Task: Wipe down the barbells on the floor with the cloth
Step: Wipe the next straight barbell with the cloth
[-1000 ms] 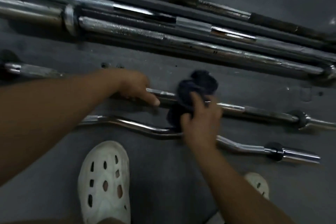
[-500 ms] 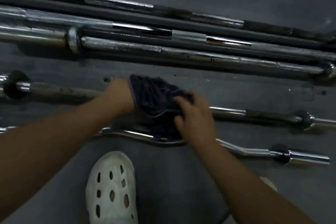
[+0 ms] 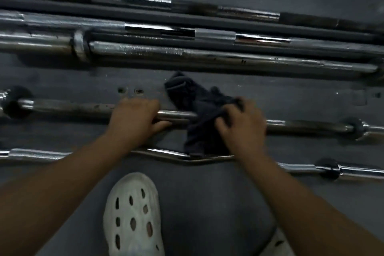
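Bracing falls to the left hand [image 3: 135, 115], curled over the straight chrome barbell [image 3: 72, 108] (likely to stop it rolling on the floor [image 3: 291, 97]); just beside it, the right hand [image 3: 243, 124] clutches the crumpled dark cloth [image 3: 199, 106] against that bar.

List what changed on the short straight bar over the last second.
The cloth, spread up against the left hand half a second ago, has slid right with the right hand, baring a stretch of the straight bar between the hands. The left hand now grips the bar alone. Unchanged: right hand's grip on the cloth, the curl bar, the long barbells.
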The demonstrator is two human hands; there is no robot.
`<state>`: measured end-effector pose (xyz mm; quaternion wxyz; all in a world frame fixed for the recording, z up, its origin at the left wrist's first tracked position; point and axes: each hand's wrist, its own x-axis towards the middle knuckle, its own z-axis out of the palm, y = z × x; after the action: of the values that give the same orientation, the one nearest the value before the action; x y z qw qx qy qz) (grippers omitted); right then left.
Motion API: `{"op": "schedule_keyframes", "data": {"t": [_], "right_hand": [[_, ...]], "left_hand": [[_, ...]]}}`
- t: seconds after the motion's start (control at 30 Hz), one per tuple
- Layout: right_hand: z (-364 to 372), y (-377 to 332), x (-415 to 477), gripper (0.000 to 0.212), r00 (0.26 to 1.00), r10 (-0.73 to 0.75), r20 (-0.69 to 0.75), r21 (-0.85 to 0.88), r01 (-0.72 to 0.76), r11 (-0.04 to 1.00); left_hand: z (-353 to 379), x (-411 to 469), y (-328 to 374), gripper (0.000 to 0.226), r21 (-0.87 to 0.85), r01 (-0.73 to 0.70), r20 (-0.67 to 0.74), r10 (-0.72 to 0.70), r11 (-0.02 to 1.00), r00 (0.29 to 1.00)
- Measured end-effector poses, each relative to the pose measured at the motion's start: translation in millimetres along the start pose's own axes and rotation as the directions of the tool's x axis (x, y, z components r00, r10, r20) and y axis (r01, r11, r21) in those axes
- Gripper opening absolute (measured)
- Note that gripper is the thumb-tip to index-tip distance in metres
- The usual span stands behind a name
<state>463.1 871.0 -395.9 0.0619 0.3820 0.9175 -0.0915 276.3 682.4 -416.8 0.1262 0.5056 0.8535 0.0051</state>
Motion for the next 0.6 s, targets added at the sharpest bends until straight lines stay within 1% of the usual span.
{"op": "schedule_keyframes", "data": {"t": [0.03, 0.07, 0.1, 0.13, 0.17, 0.2, 0.23, 0.27, 0.3, 0.33, 0.37, 0.4, 0.43, 0.47, 0.5, 0.53, 0.57, 0.6], "right_hand": [[-3, 18, 1, 0.039, 0.993, 0.110, -0.033, 0.058, -0.108, 0.993], [-3, 23, 0, 0.037, 0.981, 0.180, -0.066, 0.099, -0.173, 0.980], [-1, 11, -2, 0.036, 0.977, 0.198, -0.080, 0.117, -0.189, 0.975], [2, -12, -5, 0.041, 0.987, 0.143, -0.070, 0.127, -0.134, 0.983], [4, -41, -9, 0.053, 0.999, 0.030, -0.043, 0.147, -0.023, 0.989], [3, -66, -14, 0.065, 0.994, -0.104, 0.013, 0.172, 0.100, 0.980], [-1, -83, -15, 0.071, 0.973, -0.219, 0.076, 0.192, 0.201, 0.960], [-9, -86, -6, 0.067, 0.955, -0.280, 0.098, 0.232, 0.251, 0.940], [-17, -77, 3, 0.058, 0.952, -0.294, 0.081, 0.259, 0.265, 0.929], [-22, -57, 13, 0.049, 0.969, -0.225, 0.098, 0.248, 0.195, 0.949], [-31, -39, 20, 0.044, 0.983, -0.095, 0.154, 0.252, 0.054, 0.966], [-42, -18, 27, 0.041, 0.973, 0.068, 0.221, 0.286, -0.131, 0.949], [-52, 3, 33, 0.036, 0.928, 0.222, 0.299, 0.315, -0.315, 0.895], [-60, 16, 36, 0.030, 0.851, 0.330, 0.409, 0.400, -0.492, 0.773], [-71, 22, 36, 0.027, 0.770, 0.368, 0.521, 0.532, -0.630, 0.566], [-78, 21, 34, 0.028, 0.689, 0.348, 0.636, 0.571, -0.724, 0.387], [-82, 17, 31, 0.031, 0.645, 0.318, 0.695, 0.547, -0.761, 0.350], [-82, 12, 28, 0.034, 0.622, 0.289, 0.728, 0.504, -0.771, 0.388]], "left_hand": [[4, -5, 0, 0.050, 0.008, 0.004, -0.022, -0.003, 1.000, 1.000], [4, -3, -2, 0.055, 0.034, 0.018, 0.059, -0.020, 0.999, 0.998], [3, 3, -6, 0.062, 0.034, 0.026, 0.167, -0.032, 0.999, 0.985], [1, 12, -11, 0.068, -0.010, 0.032, 0.294, -0.027, 0.999, 0.955], [-3, 22, -15, 0.070, -0.083, 0.039, 0.426, 0.000, 0.996, 0.905], [-6, 32, -19, 0.068, -0.154, 0.058, 0.517, 0.030, 0.986, 0.855], [-8, 39, -22, 0.065, -0.200, 0.086, 0.553, 0.040, 0.976, 0.832], [-11, 40, -26, 0.062, -0.214, 0.103, 0.528, 0.026, 0.971, 0.849], [-14, 36, -29, 0.060, -0.197, 0.107, 0.456, -0.006, 0.975, 0.890], [-16, 26, -30, 0.059, -0.156, 0.100, 0.343, -0.041, 0.983, 0.939], [-12, 12, -29, 0.057, -0.131, 0.084, 0.192, -0.057, 0.988, 0.980], [-4, 0, -27, 0.054, -0.118, 0.048, 0.037, -0.044, 0.992, 0.998], [3, -10, -27, 0.050, -0.096, 0.007, -0.069, -0.013, 0.995, 0.998], [9, -15, -27, 0.047, -0.070, -0.029, -0.125, 0.020, 0.997, 0.992], [12, -16, -27, 0.045, -0.058, -0.050, -0.140, 0.042, 0.997, 0.989], [16, -15, -28, 0.046, -0.054, -0.062, -0.132, 0.055, 0.997, 0.990], [17, -14, -28, 0.047, -0.057, -0.074, -0.125, 0.067, 0.996, 0.990], [17, -12, -29, 0.049, -0.054, -0.079, -0.119, 0.072, 0.995, 0.990]]}}
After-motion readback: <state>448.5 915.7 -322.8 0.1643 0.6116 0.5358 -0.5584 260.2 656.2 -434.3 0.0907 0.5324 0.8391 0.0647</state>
